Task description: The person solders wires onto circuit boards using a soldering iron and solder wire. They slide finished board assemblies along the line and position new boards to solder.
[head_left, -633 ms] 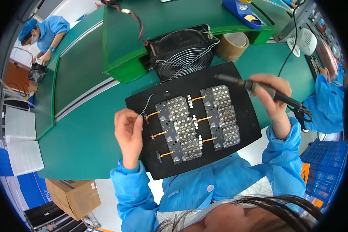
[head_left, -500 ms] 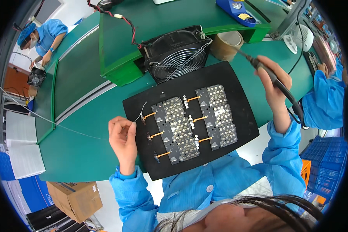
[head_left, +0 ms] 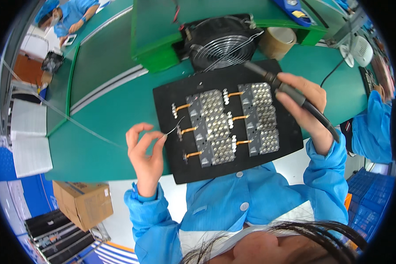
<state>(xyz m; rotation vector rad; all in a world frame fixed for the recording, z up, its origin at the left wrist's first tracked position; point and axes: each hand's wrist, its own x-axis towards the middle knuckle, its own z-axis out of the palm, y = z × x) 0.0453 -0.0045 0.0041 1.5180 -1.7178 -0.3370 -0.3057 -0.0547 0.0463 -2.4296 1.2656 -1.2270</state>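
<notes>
My left hand pinches a thin strand of solder wire between thumb and forefinger. Its free end curves up beside the middle orange ribbon tab at the left. Gripped in my right hand is a soldering iron. The iron's tip points left, above the far side of a black work mat. Two columns of small black circuit boards lie on the mat, a left column and a right column. Each board carries round metallic dots and an orange tab ending in a small connector.
Behind the mat stands a black fan with a wire grille, beside a tan roll. A green raised shelf borders them. Co-workers in blue sit at far left and right. A cardboard box is lower left.
The whole view has shifted. My right hand has brought the iron left and nearer, over the mat. The solder wire's end has moved from the far left tab toward the middle one.
</notes>
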